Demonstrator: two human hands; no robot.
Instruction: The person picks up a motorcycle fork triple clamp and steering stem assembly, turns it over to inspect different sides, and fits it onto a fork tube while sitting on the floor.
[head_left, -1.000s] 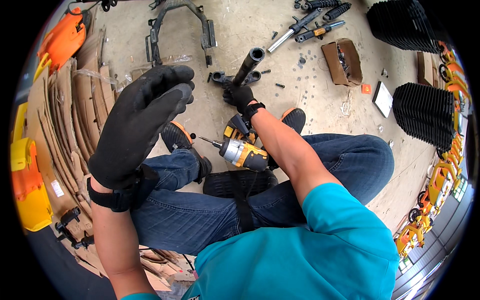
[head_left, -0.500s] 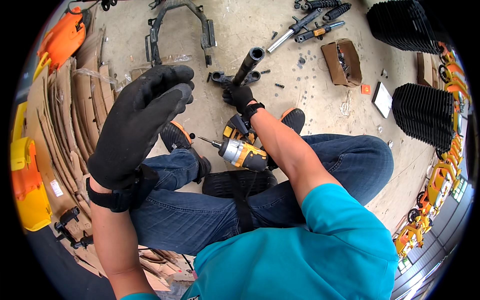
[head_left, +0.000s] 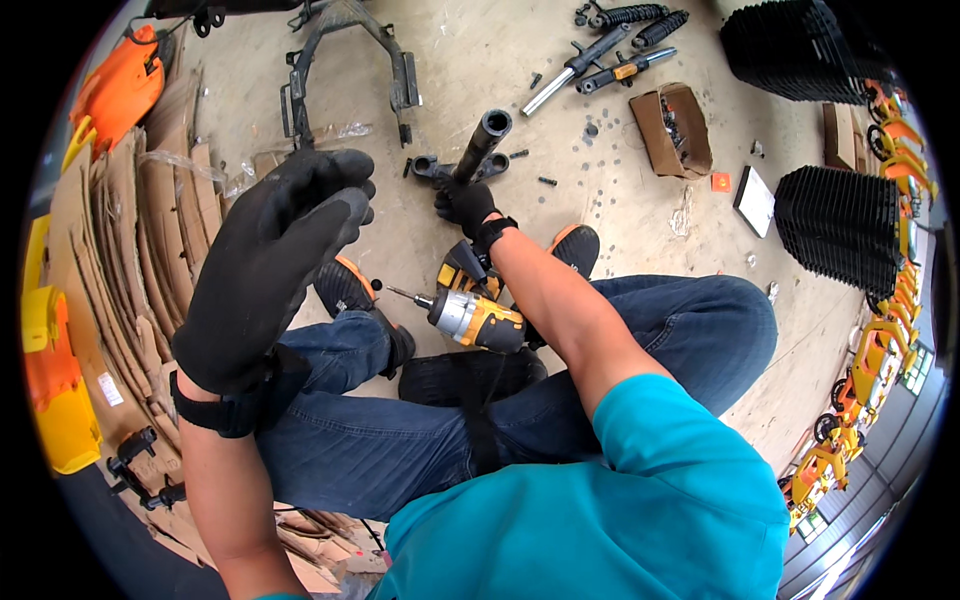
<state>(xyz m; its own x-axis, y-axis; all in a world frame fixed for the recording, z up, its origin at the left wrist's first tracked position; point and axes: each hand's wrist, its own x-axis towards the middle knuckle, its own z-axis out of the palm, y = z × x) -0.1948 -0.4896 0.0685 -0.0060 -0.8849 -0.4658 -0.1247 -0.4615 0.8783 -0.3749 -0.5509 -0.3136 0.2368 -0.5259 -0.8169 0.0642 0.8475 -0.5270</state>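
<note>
My right hand (head_left: 467,203), in a black glove, is closed round the lower part of a black steering stem (head_left: 482,145). The hollow tube tilts up toward me, and the fork clamp (head_left: 428,168) at its base is by the floor. Held up at the left, my black-gloved left hand (head_left: 262,270) has loosely curved fingers, the thumb a little apart and nothing visible between them. A yellow and black cordless impact driver (head_left: 475,320) with a long bit lies between my legs, below my right wrist.
Ahead lies a black metal frame (head_left: 350,30). Shock absorbers (head_left: 600,55), an open cardboard box (head_left: 655,140) of small parts and loose bolts (head_left: 547,181) lie right of it. Flattened cardboard (head_left: 105,290) is piled left; black stacked parts (head_left: 840,230) stand right.
The whole view has shifted slightly, with the floor items a little further left. My right hand still grips the stem, and my left hand keeps its raised, curved pose.
</note>
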